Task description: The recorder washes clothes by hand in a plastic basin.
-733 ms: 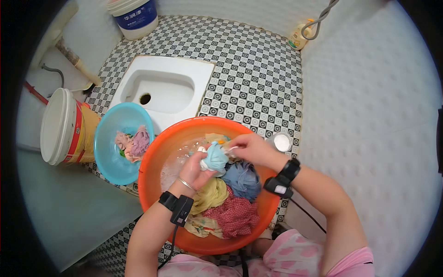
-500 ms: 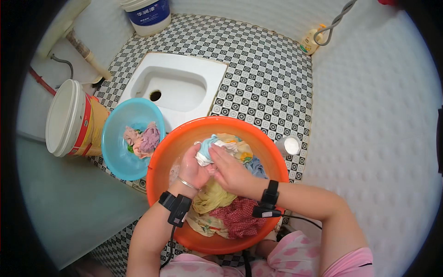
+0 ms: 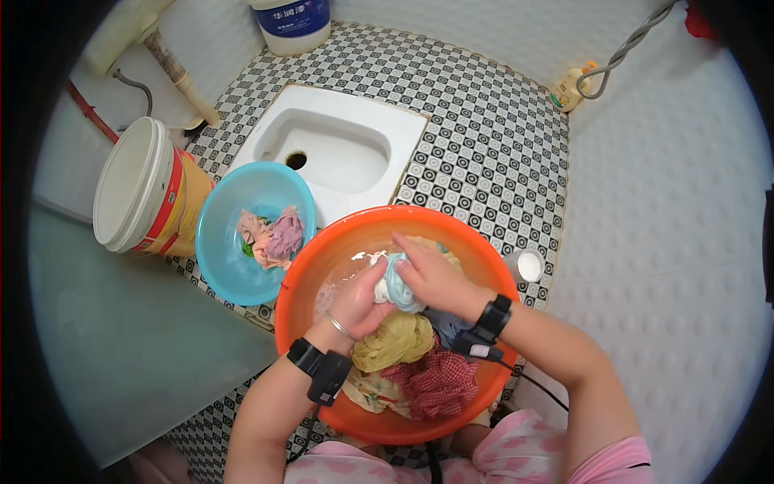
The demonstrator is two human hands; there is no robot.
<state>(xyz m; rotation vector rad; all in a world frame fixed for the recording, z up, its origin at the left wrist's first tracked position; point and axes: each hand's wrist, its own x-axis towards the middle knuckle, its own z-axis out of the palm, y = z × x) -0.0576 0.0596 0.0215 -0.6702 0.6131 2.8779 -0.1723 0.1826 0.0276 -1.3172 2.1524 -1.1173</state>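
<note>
A wet light-blue and white cloth is bunched between my hands over the orange basin. My left hand wraps its near-left side. My right hand presses on it from the right, covering part of it. Below them in the basin lie a yellow cloth, a red checked cloth, a cream printed cloth and a blue-grey cloth partly hidden by my right wrist. Some suds show along the basin's left inside.
A light-blue basin with pink and lilac cloths stands left, beside a yellow-red bucket. Behind is a squat toilet. A white-topped container stands right; a yellowish bottle and labelled bucket are farther off.
The whole view has shifted, so the surroundings sit farther right. My hands have brought the light-blue and white cloth slightly nearer to me and bunched it more tightly.
</note>
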